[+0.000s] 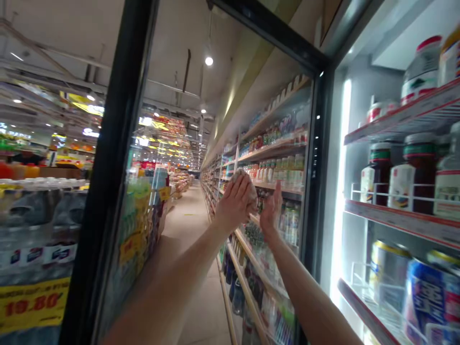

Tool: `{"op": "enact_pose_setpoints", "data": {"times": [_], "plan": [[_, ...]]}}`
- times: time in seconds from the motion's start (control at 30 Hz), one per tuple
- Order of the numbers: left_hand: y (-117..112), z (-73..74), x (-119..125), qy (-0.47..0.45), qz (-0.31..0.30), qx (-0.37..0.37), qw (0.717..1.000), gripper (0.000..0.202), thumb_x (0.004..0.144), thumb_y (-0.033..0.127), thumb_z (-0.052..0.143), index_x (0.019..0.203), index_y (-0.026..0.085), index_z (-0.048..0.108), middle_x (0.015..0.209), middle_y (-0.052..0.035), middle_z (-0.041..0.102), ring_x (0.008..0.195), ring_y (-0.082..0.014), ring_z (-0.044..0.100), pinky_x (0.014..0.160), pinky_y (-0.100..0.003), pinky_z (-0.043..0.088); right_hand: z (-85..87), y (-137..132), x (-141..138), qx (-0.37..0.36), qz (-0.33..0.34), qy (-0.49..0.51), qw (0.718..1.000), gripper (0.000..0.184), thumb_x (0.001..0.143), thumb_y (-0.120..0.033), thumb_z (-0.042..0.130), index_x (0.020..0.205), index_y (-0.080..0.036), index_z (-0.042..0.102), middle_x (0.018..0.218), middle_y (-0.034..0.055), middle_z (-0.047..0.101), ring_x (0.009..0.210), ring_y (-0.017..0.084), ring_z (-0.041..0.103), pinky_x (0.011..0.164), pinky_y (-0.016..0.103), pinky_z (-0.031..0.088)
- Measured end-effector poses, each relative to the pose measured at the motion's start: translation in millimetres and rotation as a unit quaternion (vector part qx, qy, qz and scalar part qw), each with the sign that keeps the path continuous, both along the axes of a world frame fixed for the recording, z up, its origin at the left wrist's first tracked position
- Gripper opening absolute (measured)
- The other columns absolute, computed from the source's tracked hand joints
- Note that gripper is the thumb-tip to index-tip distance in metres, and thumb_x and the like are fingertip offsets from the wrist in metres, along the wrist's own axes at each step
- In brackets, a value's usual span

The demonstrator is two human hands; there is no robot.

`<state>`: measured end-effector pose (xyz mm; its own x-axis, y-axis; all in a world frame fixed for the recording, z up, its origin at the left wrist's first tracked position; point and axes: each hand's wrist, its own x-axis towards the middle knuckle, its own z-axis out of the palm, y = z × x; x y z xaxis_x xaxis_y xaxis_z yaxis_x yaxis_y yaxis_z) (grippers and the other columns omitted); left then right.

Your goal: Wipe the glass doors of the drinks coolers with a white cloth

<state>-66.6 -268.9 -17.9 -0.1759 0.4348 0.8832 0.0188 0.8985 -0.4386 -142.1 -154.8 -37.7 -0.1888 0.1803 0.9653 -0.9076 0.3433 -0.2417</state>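
My left hand (234,201) presses a crumpled pale cloth (252,194) against the glass of the open cooler door (318,143). The fingers lie over the cloth, so only its upper and right edges show. Just to the right, my right hand (272,213) is raised near the glass with its fingers stretched upward and no object visible in it. Some of that hand is blurred. The glass mirrors shelves of bottles and a long store aisle, and the door's black frame (108,143) runs down on the left.
On the right, the lit cooler holds dark bottles (413,175) on wire-fronted shelves (402,220), with cans (426,297) lower down. Packs of bottled drinks (39,239) stand at the left beyond the door, with a yellow price sign (34,304).
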Motion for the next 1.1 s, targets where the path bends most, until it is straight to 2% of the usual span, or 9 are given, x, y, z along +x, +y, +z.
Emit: {"op": "enact_pose_setpoints", "data": {"times": [0.1,0.3,0.37,0.53,0.6,0.7,0.77,0.93,1.1], "plan": [[-3.6,13.3,2.2,-0.009,0.008,-0.03,0.999,0.055,0.088,0.03,0.041,0.137,0.006,0.034,0.147,-0.015,0.032,0.138,-0.0268,0.023,0.111,-0.044,0.028,-6.1,16.6,-14.7,0.055,-0.165,-0.008,0.985,0.057,0.092,-0.041,0.022,0.146,-0.019,0.02,0.149,0.0121,0.032,0.141,0.025,0.018,0.11,0.057,0.016],[-26.8,70.6,28.5,0.031,0.021,0.057,0.998,0.05,0.084,0.025,0.046,0.132,0.012,0.043,0.151,-0.0157,0.023,0.14,-0.0301,0.016,0.111,-0.049,0.023,-14.0,12.8,-17.2,0.052,-0.212,0.021,0.976,0.056,0.092,-0.033,0.024,0.146,-0.018,0.018,0.147,0.0145,0.033,0.14,0.023,0.022,0.109,0.054,0.021],[-20.3,61.9,26.3,0.026,0.03,0.05,0.998,0.048,0.085,0.024,0.043,0.131,0.009,0.044,0.149,-0.0167,0.026,0.14,-0.0307,0.017,0.112,-0.05,0.02,-13.9,12.6,-17.9,0.049,-0.206,0.025,0.977,0.055,0.092,-0.033,0.024,0.145,-0.018,0.019,0.147,0.0145,0.034,0.14,0.023,0.021,0.109,0.054,0.021],[-0.5,-3.7,6.9,-0.086,-0.011,-0.191,0.978,0.049,0.089,0.035,0.039,0.131,0.009,0.045,0.145,-0.0114,0.038,0.137,-0.0239,0.027,0.114,-0.04,0.02,-14.6,15.1,-22.1,0.028,-0.17,0.037,0.984,0.054,0.092,-0.032,0.022,0.144,-0.018,0.025,0.143,0.0143,0.04,0.139,0.022,0.026,0.109,0.053,0.022],[-4.5,1.2,7.1,-0.075,-0.007,-0.179,0.981,0.048,0.091,0.034,0.037,0.133,0.011,0.042,0.146,-0.0105,0.037,0.137,-0.0228,0.028,0.113,-0.04,0.022,-15.5,15.1,-23.8,0.017,-0.157,0.039,0.987,0.054,0.091,-0.031,0.02,0.144,-0.018,0.025,0.142,0.0138,0.041,0.138,0.022,0.029,0.109,0.054,0.022],[-16.4,34.1,16.5,0.001,0.021,-0.028,0.999,0.048,0.091,0.03,0.039,0.134,0.009,0.04,0.147,-0.0151,0.032,0.139,-0.0274,0.022,0.112,-0.048,0.021,-16.6,14.6,-25.4,0.006,-0.142,0.043,0.989,0.055,0.091,-0.031,0.018,0.144,-0.019,0.024,0.143,0.013,0.041,0.136,0.022,0.031,0.109,0.054,0.022],[-22.1,40.8,22.5,0.014,0.02,0.004,1.0,0.047,0.09,0.028,0.041,0.133,0.011,0.042,0.148,-0.0159,0.03,0.139,-0.0293,0.02,0.111,-0.05,0.022,-17.0,14.5,-25.5,0.002,-0.136,0.049,0.99,0.055,0.09,-0.031,0.019,0.144,-0.018,0.024,0.142,0.013,0.041,0.136,0.021,0.031,0.109,0.053,0.023],[-27.0,-4.1,28.2,-0.11,-0.04,-0.24,0.964,0.037,0.088,0.025,0.045,0.125,0.021,0.052,0.144,-0.0036,0.04,0.136,-0.0185,0.03,0.113,-0.037,0.023,-17.2,14.9,-23.3,0.0,-0.132,0.051,0.99,0.054,0.091,-0.03,0.019,0.142,-0.017,0.028,0.141,0.0136,0.043,0.136,0.021,0.031,0.11,0.053,0.022],[-29.1,-2.5,33.9,-0.065,0.025,-0.079,0.994,0.041,0.093,0.023,0.035,0.132,0.016,0.044,0.144,-0.0085,0.039,0.137,-0.0177,0.028,0.113,-0.041,0.023,-16.8,14.7,-21.9,-0.003,-0.133,0.059,0.989,0.054,0.091,-0.029,0.019,0.142,-0.017,0.028,0.141,0.0133,0.043,0.137,0.022,0.029,0.109,0.053,0.023]]}}
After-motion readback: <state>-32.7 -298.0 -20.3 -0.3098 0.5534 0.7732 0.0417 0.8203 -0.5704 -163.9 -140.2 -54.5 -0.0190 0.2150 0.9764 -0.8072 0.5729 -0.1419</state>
